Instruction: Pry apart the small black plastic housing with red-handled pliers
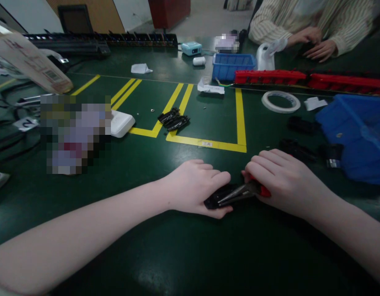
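My left hand [202, 187] is closed round a small black plastic part [212, 202], with its thumb along the top. Red-handled pliers [243, 190] are gripped in my right hand [279, 181]; their long metal jaws reach left over the black part. Whether the jaws pinch it or only lie against it, I cannot tell. Both hands are low over the green table [183, 250]. Beyond them lies a small cluster of similar black parts [174, 120], and more black pieces [297, 150] rest by my right hand.
A blue bin [359, 135] stands at right, near a roll of tape [281, 102]. Red strips [270, 77] and a smaller blue basket [233, 68] lie farther back. At left are a white case [122, 123] and cables [11, 144]. A co-worker's hands [316, 43] are opposite.
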Tool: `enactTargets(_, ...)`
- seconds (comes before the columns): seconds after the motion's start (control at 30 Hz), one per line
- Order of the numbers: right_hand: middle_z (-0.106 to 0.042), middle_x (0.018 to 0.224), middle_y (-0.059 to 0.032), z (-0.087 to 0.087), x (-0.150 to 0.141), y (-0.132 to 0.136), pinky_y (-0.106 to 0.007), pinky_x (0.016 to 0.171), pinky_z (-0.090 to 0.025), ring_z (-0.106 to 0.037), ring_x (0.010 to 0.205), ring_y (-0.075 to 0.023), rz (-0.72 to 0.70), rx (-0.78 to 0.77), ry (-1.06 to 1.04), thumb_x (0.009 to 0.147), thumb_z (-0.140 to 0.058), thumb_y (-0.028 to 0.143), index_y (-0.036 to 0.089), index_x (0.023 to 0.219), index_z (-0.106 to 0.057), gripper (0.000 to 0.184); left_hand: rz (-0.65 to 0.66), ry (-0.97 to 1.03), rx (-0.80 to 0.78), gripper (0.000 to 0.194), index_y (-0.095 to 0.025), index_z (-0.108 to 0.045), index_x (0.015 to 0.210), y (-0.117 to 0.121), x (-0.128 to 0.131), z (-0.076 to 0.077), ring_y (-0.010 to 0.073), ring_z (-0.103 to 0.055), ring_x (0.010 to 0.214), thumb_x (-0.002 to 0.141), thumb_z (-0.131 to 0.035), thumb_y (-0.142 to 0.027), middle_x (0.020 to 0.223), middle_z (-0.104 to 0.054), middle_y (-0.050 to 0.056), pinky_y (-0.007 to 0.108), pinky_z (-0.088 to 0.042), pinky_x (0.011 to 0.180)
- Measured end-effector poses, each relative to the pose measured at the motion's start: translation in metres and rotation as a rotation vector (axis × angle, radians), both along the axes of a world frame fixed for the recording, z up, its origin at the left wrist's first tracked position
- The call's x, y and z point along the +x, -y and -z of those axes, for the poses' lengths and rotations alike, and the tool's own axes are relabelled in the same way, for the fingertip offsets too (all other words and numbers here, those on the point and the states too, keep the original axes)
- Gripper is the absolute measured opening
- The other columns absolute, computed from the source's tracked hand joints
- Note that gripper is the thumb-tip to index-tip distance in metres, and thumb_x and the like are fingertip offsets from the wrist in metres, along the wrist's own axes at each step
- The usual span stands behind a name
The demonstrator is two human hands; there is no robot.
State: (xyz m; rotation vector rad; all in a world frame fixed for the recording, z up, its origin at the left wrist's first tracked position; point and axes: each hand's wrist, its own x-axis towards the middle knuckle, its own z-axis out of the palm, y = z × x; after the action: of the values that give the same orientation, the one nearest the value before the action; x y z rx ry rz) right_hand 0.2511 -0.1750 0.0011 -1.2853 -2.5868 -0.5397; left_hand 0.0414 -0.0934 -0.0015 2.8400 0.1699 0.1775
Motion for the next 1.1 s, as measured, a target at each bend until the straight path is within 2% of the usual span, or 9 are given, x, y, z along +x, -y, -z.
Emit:
enactTargets(0.2,-0.055,0.066,-0.0047,0.001,-0.003,0.003,-0.03,0.059,-0.039,-0.049,0.063,-0.0183,0.021,-0.013,-0.031,0.077,-0.049,0.01,0.018,0.07,-0.052,0.011,0.018,0.017,0.013,0.035,-0.018,-0.052,0.086,0.0,0.0,0.0,0.0145,-0.06,0.064,0.084,-0.056,-0.052,0.071,-0.061,-0.001,0.026,-0.038,0.058)
enactTargets(0.4,-0.056,0.069,-0.004,0.0,0.005,-0.003,-0.029,0.06,-0.04,-0.049,0.065,-0.0167,-0.07,-0.101,-0.073,0.078,-0.048,0.008,0.019,0.072,-0.051,0.012,0.068,0.024,-0.07,0.035,-0.018,-0.05,0.082,0.0,0.001,0.003,0.0125,-0.058,0.061,0.085,-0.054,-0.052,0.069,-0.061,-0.003,0.025,-0.037,0.058)
enactTargets(0.5,-0.056,0.07,-0.0045,0.002,0.008,-0.004,-0.03,0.061,-0.04,-0.049,0.066,-0.0171,-0.062,-0.112,-0.098,0.079,-0.048,0.009,0.019,0.073,-0.05,0.012,0.085,0.028,-0.097,0.035,-0.018,-0.05,0.083,0.0,0.002,0.003,0.0121,-0.057,0.06,0.086,-0.055,-0.052,0.069,-0.061,-0.003,0.025,-0.038,0.06)
enactTargets(0.67,-0.054,0.071,-0.0045,0.004,0.006,-0.002,-0.031,0.062,-0.039,-0.048,0.068,-0.0177,-0.049,-0.107,-0.114,0.08,-0.047,0.009,0.019,0.074,-0.049,0.012,0.082,0.025,-0.08,0.035,-0.017,-0.051,0.084,0.001,0.002,0.002,0.0128,-0.057,0.061,0.085,-0.056,-0.052,0.07,-0.061,-0.002,0.025,-0.038,0.06)
enactTargets(0.93,-0.055,0.068,-0.0047,-0.003,-0.003,0.003,-0.029,0.057,-0.04,-0.049,0.063,-0.0176,-0.041,-0.08,-0.037,0.076,-0.047,0.01,0.018,0.073,-0.051,0.009,0.096,0.056,0.006,0.037,-0.017,-0.053,0.086,0.002,0.001,0.004,0.0139,-0.059,0.063,0.084,-0.057,-0.054,0.072,-0.062,-0.002,0.027,-0.037,0.059)
enactTargets(1.1,-0.055,0.069,-0.0043,-0.003,0.001,0.001,-0.028,0.059,-0.039,-0.049,0.064,-0.0169,-0.061,-0.119,-0.066,0.078,-0.046,0.008,0.018,0.072,-0.05,0.012,0.131,0.081,-0.085,0.036,-0.016,-0.052,0.084,0.0,0.002,0.005,0.0112,-0.056,0.059,0.084,-0.057,-0.052,0.068,-0.061,-0.003,0.025,-0.037,0.058)
